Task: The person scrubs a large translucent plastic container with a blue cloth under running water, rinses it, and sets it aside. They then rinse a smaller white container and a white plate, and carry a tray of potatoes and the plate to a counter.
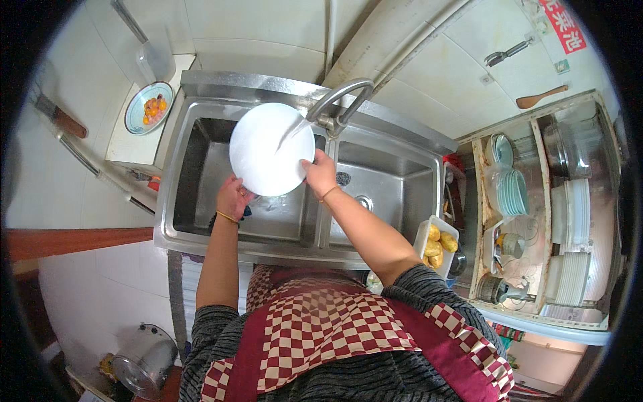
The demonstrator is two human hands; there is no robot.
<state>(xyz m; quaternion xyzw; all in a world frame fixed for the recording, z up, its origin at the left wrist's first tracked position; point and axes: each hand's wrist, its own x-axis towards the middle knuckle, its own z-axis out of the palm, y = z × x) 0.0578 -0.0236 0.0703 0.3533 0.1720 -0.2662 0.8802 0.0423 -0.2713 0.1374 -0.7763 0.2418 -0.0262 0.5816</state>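
Observation:
A round white plate (pixel 266 161) is held over the left basin (pixel 211 201) of a stainless steel double sink. My right hand (pixel 320 173) grips its right rim, thumb on the upper face. At the lower left rim, my left hand (pixel 234 198) supports it, with some fingers hidden beneath. Water runs from the curved metal faucet (pixel 346 90) onto the plate's face. A dark item (pixel 246 212) shows partly behind my left wrist; what it is I cannot tell.
A patterned bowl (pixel 134 113) with orange and pink food stands on a ledge at left. Potatoes fill a white container (pixel 423 236) at the right basin's (pixel 417 201) edge. Farther right, a rack (pixel 479 201) holds stacked dishes. A lidded metal pot (pixel 145 359) sits low left.

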